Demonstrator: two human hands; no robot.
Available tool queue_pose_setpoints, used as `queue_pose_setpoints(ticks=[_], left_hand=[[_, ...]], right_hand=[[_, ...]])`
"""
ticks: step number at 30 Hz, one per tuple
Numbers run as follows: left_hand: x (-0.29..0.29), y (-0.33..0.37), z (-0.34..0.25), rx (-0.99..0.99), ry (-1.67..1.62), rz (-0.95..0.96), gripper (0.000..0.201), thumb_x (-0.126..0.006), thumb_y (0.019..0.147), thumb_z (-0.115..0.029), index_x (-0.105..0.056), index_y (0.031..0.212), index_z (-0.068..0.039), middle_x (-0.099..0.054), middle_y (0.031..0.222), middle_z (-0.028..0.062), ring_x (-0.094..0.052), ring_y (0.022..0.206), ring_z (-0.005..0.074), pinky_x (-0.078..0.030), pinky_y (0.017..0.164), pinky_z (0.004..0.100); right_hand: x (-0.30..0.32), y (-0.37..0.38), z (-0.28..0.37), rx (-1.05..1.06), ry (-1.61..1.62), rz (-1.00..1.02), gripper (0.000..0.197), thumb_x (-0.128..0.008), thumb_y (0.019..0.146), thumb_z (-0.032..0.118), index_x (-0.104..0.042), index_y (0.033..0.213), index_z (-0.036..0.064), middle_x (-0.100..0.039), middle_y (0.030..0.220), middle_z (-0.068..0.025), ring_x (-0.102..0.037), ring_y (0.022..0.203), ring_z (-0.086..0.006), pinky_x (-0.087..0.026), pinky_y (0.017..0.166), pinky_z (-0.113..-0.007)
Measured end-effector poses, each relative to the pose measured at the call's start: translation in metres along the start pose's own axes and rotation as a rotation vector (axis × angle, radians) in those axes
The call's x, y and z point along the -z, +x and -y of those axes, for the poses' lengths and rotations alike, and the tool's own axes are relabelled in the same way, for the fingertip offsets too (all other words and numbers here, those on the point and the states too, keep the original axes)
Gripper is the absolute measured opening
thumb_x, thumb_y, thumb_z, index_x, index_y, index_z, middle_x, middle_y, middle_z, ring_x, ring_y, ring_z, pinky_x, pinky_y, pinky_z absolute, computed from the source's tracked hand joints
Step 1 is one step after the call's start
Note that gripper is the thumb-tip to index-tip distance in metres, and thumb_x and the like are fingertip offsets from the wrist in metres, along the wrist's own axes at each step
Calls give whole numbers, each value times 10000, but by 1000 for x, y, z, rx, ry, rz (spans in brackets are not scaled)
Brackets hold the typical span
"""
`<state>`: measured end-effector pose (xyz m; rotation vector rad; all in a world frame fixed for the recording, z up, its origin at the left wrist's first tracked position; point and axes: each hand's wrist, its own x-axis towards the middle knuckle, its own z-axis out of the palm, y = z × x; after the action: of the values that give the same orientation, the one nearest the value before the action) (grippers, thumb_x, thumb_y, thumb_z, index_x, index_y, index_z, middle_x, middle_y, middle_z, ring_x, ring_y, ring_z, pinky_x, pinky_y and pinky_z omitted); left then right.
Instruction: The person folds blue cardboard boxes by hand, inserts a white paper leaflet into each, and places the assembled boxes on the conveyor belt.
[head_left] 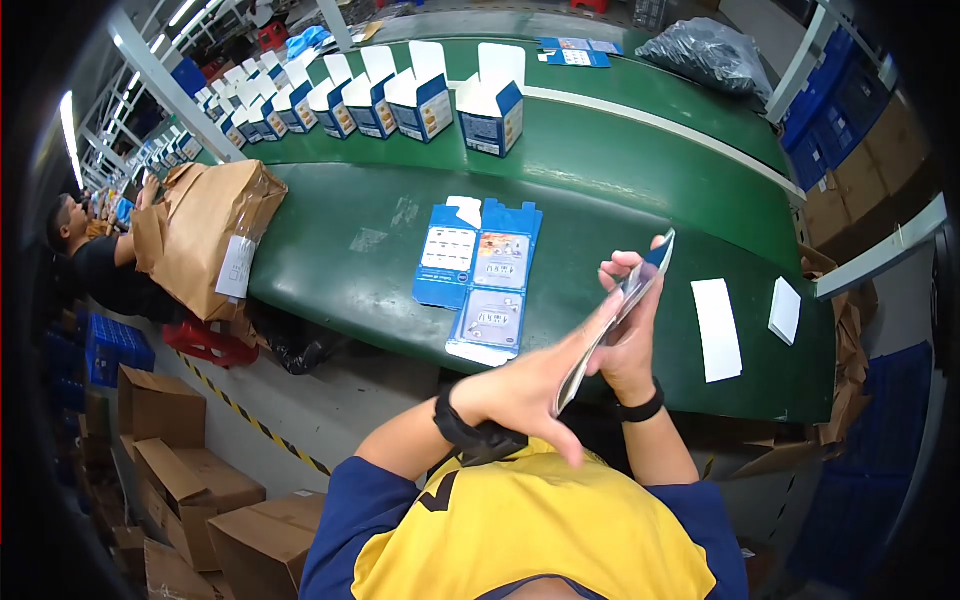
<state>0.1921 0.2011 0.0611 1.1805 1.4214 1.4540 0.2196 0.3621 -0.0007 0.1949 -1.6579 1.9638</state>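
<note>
Held a thin card piece (640, 284) tilted between left hand (535, 385) and right hand (634, 350), right of the flat blue carton (472, 268) (unfolded, perhaps for easy reach), bracing both faces, probably against bending.

A brown paper sack (205, 235) with a white label (236, 267) stands at the left, beside a person in black (98, 258). Below are a red stool (210, 343), a blue crate (118, 343), open cardboard boxes (268, 538) and yellow-black floor tape (250, 416). A grey plastic bag (705, 55) lies at the far side, near stacked blue bins (840, 115).
</note>
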Motion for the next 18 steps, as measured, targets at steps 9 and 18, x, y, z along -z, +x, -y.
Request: queue_pose_setpoints(ticks=[9,18], left_hand=[[7,-3,17,-458,905,-514,907,-746,649,-53,-231,1395,-40,-391,1293,204,-437,1183,370,-249,1043,577],[1,1,14,-543,865,-501,878,-756,620,-17,-294,1366,-67,-406,1263,193,-476,1164,379,-274,1044,566]], right_hand=[[18,-20,58,-75,87,211,1468,-898,313,528,-111,1438,7,-230,1447,-164,-272,1318,-271,-218,1080,-383],[37,-19,67,42,79,305,825,-848,609,211,-402,1287,61,-425,1331,-146,-260,1346,-330,-169,1103,-444]])
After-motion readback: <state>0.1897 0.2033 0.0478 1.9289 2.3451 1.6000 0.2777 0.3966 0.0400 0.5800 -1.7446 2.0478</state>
